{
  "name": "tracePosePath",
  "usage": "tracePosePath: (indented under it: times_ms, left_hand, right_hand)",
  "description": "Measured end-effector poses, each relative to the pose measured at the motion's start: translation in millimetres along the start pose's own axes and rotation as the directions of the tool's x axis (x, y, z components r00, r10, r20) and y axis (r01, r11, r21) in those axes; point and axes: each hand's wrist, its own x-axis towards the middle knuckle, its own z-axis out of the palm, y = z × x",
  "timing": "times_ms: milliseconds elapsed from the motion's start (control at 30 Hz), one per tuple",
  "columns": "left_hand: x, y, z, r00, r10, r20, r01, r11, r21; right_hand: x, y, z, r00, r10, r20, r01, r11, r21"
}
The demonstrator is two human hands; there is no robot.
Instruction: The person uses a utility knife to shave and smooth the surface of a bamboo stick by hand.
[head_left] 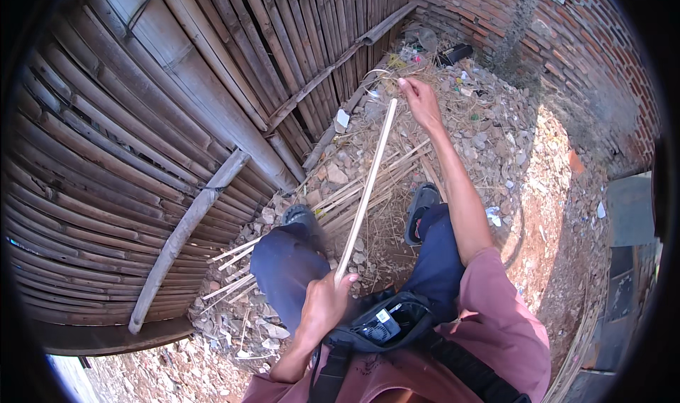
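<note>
A long pale bamboo strip (372, 169) slants up and away from my lap, its near end wrapped in the fingers of my left hand (326, 305). My right hand (421, 104) is stretched far forward, just beyond the strip's upper tip and apart from it. Thumb and fingers there are pinched together. A thin pale curl (377, 72), like a shaving, shows beside those fingertips; whether it is in the pinch I cannot tell. Between my feet, several similar split bamboo strips (347, 195) lie on the ground, partly hidden by my left leg.
A slatted bamboo wall (106, 141) rises on the left, with a wooden prop (185, 233) leaning against it. Rubble and dry straw cover the ground (489, 130). A brick wall (595, 45) closes the far right. My open waist bag (386, 324) sits at my lap.
</note>
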Motion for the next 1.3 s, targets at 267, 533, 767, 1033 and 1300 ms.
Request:
tracePosePath:
  times_ms: [267, 533, 767, 1033, 1300]
  left_hand:
    - [8.9, 1.5, -20.1, 0.995, -0.102, -0.012, 0.101, 0.992, -0.077]
    - [63.7, 23.2, -20.9, 0.989, 0.046, -0.141, -0.055, 0.997, -0.061]
    - [99.5, 41.3, -26.1, 0.963, 0.202, -0.180, -0.210, 0.977, -0.026]
    - [114.2, 18.5, -14.3, 0.965, 0.174, -0.195, -0.220, 0.942, -0.253]
    - [112.8, 7.2, -14.3, 0.980, 0.107, -0.170, -0.169, 0.897, -0.409]
  right_hand:
    - [-3.7, 52.6, -19.2, 0.852, 0.328, 0.407, -0.024, 0.802, -0.597]
    - [-36.7, -13.1, -20.0, 0.993, -0.121, -0.010, 0.121, 0.980, 0.159]
    - [-110.6, -95.5, -22.7, 0.913, -0.390, 0.120, 0.355, 0.904, 0.237]
    - [-153.8, -113.8, 10.5, 0.693, -0.662, 0.284, 0.619, 0.749, 0.236]
    - [-163.1, -115.8, 16.3, 0.670, -0.650, 0.357, 0.618, 0.756, 0.216]
